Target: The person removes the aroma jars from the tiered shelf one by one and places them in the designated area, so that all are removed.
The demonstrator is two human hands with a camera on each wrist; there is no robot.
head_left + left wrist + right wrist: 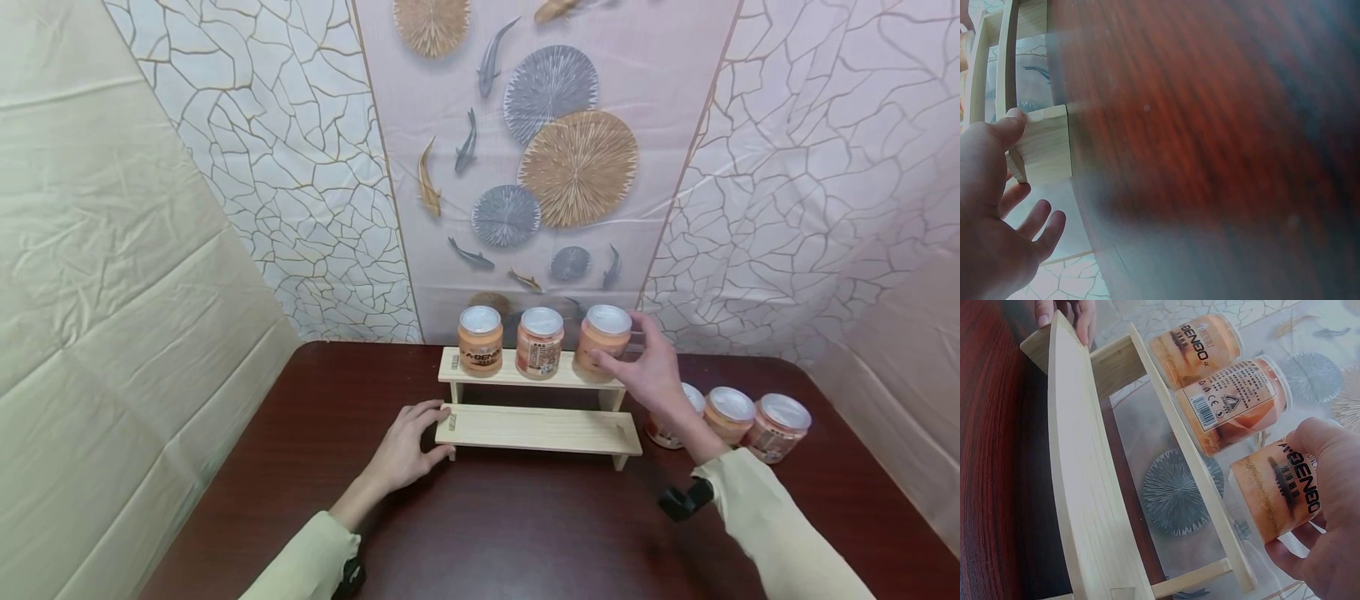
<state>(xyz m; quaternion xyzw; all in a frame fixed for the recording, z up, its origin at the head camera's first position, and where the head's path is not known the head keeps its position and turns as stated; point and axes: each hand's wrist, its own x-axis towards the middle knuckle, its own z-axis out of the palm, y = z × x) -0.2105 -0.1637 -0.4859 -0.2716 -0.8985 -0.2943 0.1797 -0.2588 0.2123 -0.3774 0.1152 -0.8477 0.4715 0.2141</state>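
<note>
A two-step wooden shelf rack (pixel 536 429) stands on the table. My left hand (pixel 403 447) pinches the left end of its lower step, thumb (pixel 1011 127) at the front edge. At the right end of the upper step, my right hand (pixel 652 371) grips an orange-labelled jar (pixel 602 335) with a silvery lid, thumb and fingers around its side. In the right wrist view that jar (pixel 1275 487) tilts a little and overlaps the step's edge. Two similar jars, one on the left (pixel 480 340) and one in the middle (pixel 540 343), stand upright on the same step.
Right of the rack, more jars of this kind stand in a row on the dark red table (pixel 525 533): one partly behind my right wrist, a middle jar (pixel 729 414) and an outer jar (pixel 778 427). A patterned cloth wall (pixel 300 208) rises behind the table.
</note>
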